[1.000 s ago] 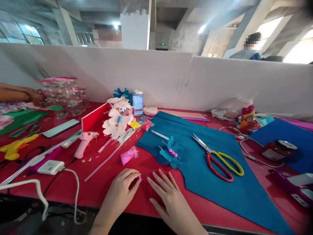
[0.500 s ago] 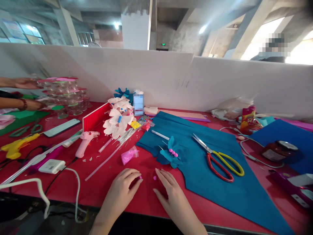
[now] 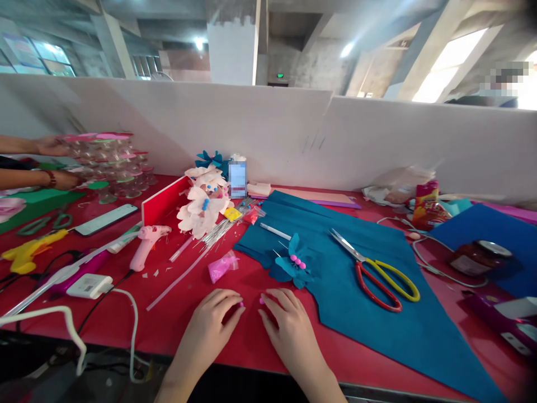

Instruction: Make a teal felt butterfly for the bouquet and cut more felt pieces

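Near the front edge of the red table (image 3: 176, 330), your left hand (image 3: 210, 327) curls its fingers nearly closed, pinching a tiny pink bead (image 3: 241, 305) at the fingertips. Your right hand (image 3: 287, 327) lies palm down with fingers loosely spread, a second pink bead (image 3: 262, 300) touching its forefinger. Just beyond sits a teal felt flower (image 3: 293, 263) on a soft teal felt sheet (image 3: 377, 319), red-and-yellow scissors (image 3: 377, 274) lying on it. White partition boards (image 3: 293, 140) back the table beneath bare concrete beams.
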Available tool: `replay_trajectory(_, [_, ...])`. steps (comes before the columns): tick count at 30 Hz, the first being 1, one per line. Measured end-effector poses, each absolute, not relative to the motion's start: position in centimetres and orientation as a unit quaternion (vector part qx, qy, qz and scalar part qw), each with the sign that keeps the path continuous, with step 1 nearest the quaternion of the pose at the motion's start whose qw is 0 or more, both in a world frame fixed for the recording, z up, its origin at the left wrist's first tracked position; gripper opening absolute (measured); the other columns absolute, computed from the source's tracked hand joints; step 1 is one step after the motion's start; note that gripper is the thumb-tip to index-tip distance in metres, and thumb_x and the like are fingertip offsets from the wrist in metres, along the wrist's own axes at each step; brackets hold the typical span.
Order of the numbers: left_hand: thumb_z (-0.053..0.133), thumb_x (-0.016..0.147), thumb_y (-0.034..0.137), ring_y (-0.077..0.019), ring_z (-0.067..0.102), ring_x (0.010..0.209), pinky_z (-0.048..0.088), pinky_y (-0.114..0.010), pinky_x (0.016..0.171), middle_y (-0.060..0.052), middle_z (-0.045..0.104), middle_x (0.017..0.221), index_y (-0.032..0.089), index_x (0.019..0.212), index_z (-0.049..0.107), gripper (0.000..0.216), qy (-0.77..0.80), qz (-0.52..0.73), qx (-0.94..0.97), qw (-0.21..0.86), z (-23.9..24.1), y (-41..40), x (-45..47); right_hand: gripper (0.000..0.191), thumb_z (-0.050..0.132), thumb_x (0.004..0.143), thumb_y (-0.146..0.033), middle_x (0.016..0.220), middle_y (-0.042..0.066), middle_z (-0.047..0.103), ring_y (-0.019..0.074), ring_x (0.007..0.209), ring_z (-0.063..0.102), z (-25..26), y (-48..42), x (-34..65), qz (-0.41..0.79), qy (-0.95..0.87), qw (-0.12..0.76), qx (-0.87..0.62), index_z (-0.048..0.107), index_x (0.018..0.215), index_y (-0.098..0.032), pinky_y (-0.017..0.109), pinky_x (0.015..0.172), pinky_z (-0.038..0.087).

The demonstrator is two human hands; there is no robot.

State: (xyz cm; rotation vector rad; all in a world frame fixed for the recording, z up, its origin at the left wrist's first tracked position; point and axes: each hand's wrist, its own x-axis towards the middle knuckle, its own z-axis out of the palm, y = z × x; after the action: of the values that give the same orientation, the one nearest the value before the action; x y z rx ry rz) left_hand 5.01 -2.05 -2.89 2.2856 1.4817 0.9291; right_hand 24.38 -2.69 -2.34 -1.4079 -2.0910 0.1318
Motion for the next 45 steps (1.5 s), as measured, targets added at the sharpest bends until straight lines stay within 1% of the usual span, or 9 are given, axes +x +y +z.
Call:
replay_trajectory(6, [0.051,0.091,0.022,-0.0193,0.062,0.096,0.053,-0.034,0.086,-0.005,0.065,0.103,0.023,0.102,0.063,0.016,0.512,0.316,0.788,0.133,-2.8,-2.1,5.1,0.041,0.050,0.087,-0.016,0.134,0.006,0.054,0.0293,0.122,0.049,-2.3,-3.9,25.6,0.046,-0.823,0.242,-0.512,0.061,0.125,-0.025,0.047,0.097,0.049])
replay_trajectory(9, [0.051,0.091,0.023,-0.0192,0.062,0.095,0.053,-0.034,0.086,-0.006,0.065,0.103,0.023,0.102,0.063,0.016,0.508,0.322,0.788,0.129,-2.8,-2.0,5.1,0.043,0.049,0.088,-0.018,0.137,0.007,0.052,0.0303,0.127,0.045,-1.8,-4.0,25.5,0.046,-0.822,0.215,-0.525,0.056,0.130,-0.021,0.050,0.100,0.046])
replay_trajectory(14, [0.051,0.091,0.022,-0.0200,0.063,0.094,0.054,-0.035,0.084,-0.006,0.065,0.102,0.022,0.101,0.063,0.016,0.510,0.327,0.788,0.112,-2.9,-2.1,5.1,0.046,0.044,0.092,-0.021,0.139,-0.002,0.049,0.0253,0.134,0.037,-0.7,-4.0,25.0,0.104,-0.874,0.176,-0.440,0.045,0.138,-0.025,0.052,0.111,0.032])
replay_trajectory(19, [0.050,0.089,0.019,-0.0196,0.064,0.093,0.055,-0.034,0.083,-0.006,0.066,0.102,0.022,0.100,0.063,0.017,0.515,0.323,0.788,0.097,-3.0,-2.1,5.2,0.049,0.045,0.091,-0.022,0.140,0.006,0.048,0.0315,0.136,0.032,-0.7,-4.0,25.3,0.098,-0.846,0.166,-0.497,0.043,0.140,-0.016,0.056,0.108,0.034])
replay_trajectory(24, [0.050,0.088,0.019,-0.0196,0.065,0.092,0.056,-0.032,0.080,-0.005,0.068,0.100,0.022,0.100,0.065,0.019,0.513,0.340,0.784,0.077,-2.9,-2.0,5.1,0.052,0.044,0.094,-0.034,0.147,-0.004,0.037,0.0270,0.140,0.022,-0.5,-4.4,25.1,0.152,-0.884,0.150,-0.415,0.034,0.144,-0.028,0.054,0.114,0.022])
replay_trajectory(31, [0.047,0.091,0.024,-0.0184,0.067,0.087,0.056,-0.029,0.076,-0.006,0.070,0.094,0.021,0.105,0.064,0.022,0.520,0.371,0.763,0.096,-3.0,-2.1,4.8,0.055,0.042,0.095,-0.037,0.146,0.002,0.039,0.0322,0.141,0.017,-1.0,-3.8,25.7,0.128,-0.837,0.147,-0.511,0.033,0.145,-0.018,0.057,0.111,0.028])
replay_trajectory(36, [0.050,0.091,0.035,-0.0183,0.067,0.074,0.054,-0.027,0.067,-0.005,0.069,0.082,0.020,0.089,0.061,0.018,0.551,0.391,0.730,0.104,-3.2,-2.1,4.7,0.053,0.044,0.094,-0.041,0.148,-0.005,0.034,0.0270,0.141,0.019,-0.4,-3.9,24.8,0.156,-0.883,0.142,-0.418,0.034,0.144,-0.027,0.054,0.115,0.019])
replay_trajectory(42, [0.043,0.094,0.039,-0.0168,0.066,0.067,0.051,-0.024,0.064,-0.003,0.068,0.071,0.021,0.078,0.060,0.030,0.564,0.393,0.711,0.149,-2.9,-2.2,4.6,0.052,0.046,0.094,-0.036,0.146,0.003,0.037,0.0311,0.139,0.023,-0.7,-3.7,26.0,0.113,-0.860,0.157,-0.472,0.038,0.143,-0.020,0.053,0.109,0.033])
replay_trajectory(45, [0.046,0.094,0.039,-0.0164,0.066,0.066,0.051,-0.023,0.063,-0.002,0.068,0.069,0.021,0.075,0.060,0.030,0.560,0.385,0.713,0.174,-2.8,-2.2,4.5,0.049,0.045,0.094,-0.035,0.144,0.003,0.042,0.0287,0.139,0.024,-0.6,-3.2,25.3,0.123,-0.870,0.167,-0.448,0.043,0.140,-0.019,0.049,0.112,0.030])
